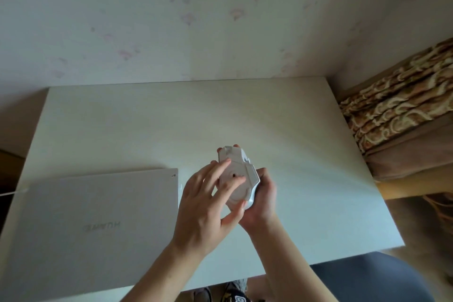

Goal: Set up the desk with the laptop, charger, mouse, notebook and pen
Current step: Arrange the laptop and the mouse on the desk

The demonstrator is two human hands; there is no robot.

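White computer mouse (239, 176) held up above the middle of the white desk (282, 135), turned belly-up so the underside with its round sensor ring faces the camera. Right hand (261, 197) cupped beneath and behind it, fingers wrapped round the right flank, gripping the body. Left hand (208, 206) spread across the underside, fingers (221, 170) pressed flat near the sensor, thumb against the rear end; loosely open, touching rather than clasping. Closed silver laptop (98, 223) flat on the desk's near-left part, just left of the hands, logo lettering on the lid. White cable (14, 192) meeting the laptop's far-left corner and trailing off the left edge. Patterned brown curtain (397, 108) beyond the desk's right side. Pale floral wallpaper (196, 19) behind the desk.
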